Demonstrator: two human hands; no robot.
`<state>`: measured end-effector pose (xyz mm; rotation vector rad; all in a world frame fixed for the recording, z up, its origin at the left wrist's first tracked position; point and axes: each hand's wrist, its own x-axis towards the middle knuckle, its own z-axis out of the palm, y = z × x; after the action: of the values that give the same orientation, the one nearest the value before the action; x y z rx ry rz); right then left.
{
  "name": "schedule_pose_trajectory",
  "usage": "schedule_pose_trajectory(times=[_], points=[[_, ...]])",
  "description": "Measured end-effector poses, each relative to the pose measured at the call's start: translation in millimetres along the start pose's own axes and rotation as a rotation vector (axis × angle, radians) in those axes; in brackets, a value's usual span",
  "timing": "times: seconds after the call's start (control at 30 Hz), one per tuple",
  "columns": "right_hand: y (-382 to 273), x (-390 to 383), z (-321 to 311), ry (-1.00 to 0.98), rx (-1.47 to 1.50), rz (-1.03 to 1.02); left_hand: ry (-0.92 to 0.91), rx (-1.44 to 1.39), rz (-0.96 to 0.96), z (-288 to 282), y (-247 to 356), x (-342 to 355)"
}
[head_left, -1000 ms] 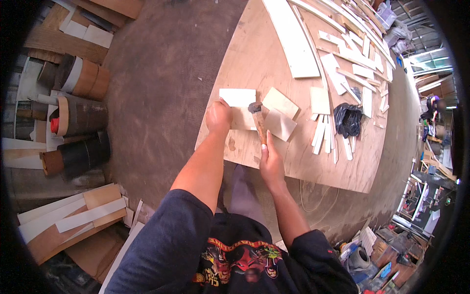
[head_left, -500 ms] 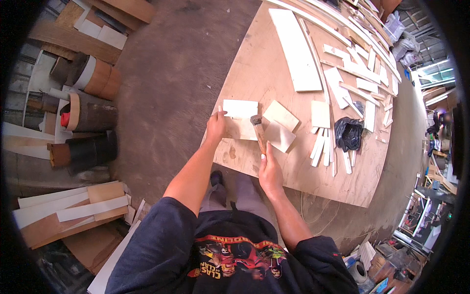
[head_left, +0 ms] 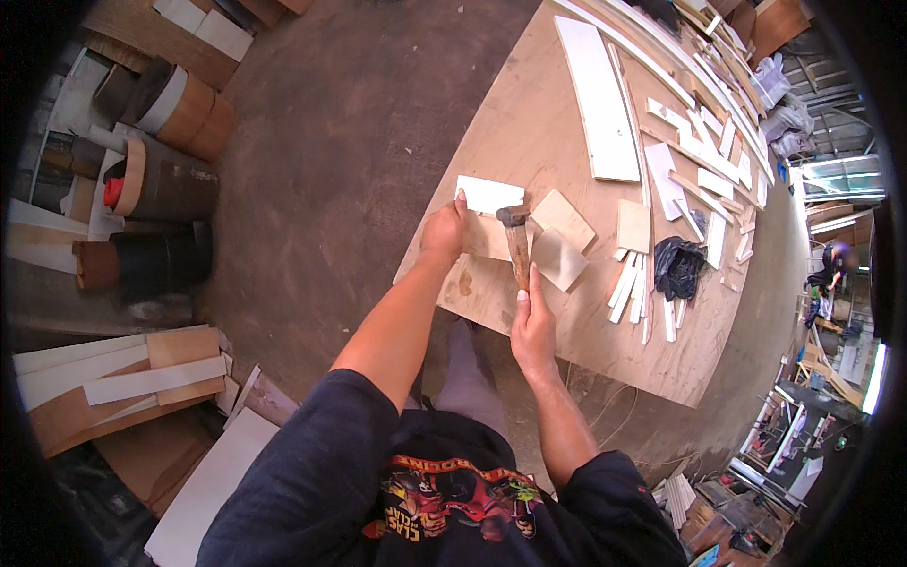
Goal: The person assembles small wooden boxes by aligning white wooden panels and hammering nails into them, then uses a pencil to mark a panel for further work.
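Note:
My left hand (head_left: pixel 444 230) is closed on the left edge of a white board piece (head_left: pixel 493 195), its thumb over the top. Under and in front of that piece lies a bare wood piece (head_left: pixel 487 236), partly covered. My right hand (head_left: pixel 535 333) grips a hammer (head_left: pixel 519 253) by its worn wooden handle, fingers wrapped round it and the index finger stretched along it. The hammer's dark head is over the right end of the pieces; whether it touches them I cannot tell. Just right of it sit a pale square board (head_left: pixel 564 218) and a greyish square piece (head_left: pixel 558 261).
The plywood tabletop (head_left: pixel 605 331) bears a long white board (head_left: pixel 599 104), several scattered strips and a black plastic bag (head_left: pixel 678 267). Rolled sheets (head_left: pixel 170 180) and stacked boards (head_left: pixel 132 378) stand at left. A person (head_left: pixel 831 267) is far off at right.
The whole view has shifted, so the table appears further right. The hammer's head is slightly closer to the white board piece. My left hand keeps its hold on that piece.

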<state>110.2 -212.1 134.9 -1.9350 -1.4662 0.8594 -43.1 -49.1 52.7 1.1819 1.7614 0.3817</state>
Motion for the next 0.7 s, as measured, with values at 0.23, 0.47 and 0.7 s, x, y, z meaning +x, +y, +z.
schedule_pose_trajectory(times=[0.23, 0.47, 0.7], points=[[-20, -6, 24, -0.004, 0.072, 0.009, 0.049, 0.09, 0.088, 0, 4, -3], [-43, -10, 25, 0.074, 0.075, -0.014, 0.044, 0.087, 0.104, -3, 4, -3], [-39, -10, 30, 0.133, 0.005, -0.083, 0.038, 0.076, 0.1, -3, 7, -5]])
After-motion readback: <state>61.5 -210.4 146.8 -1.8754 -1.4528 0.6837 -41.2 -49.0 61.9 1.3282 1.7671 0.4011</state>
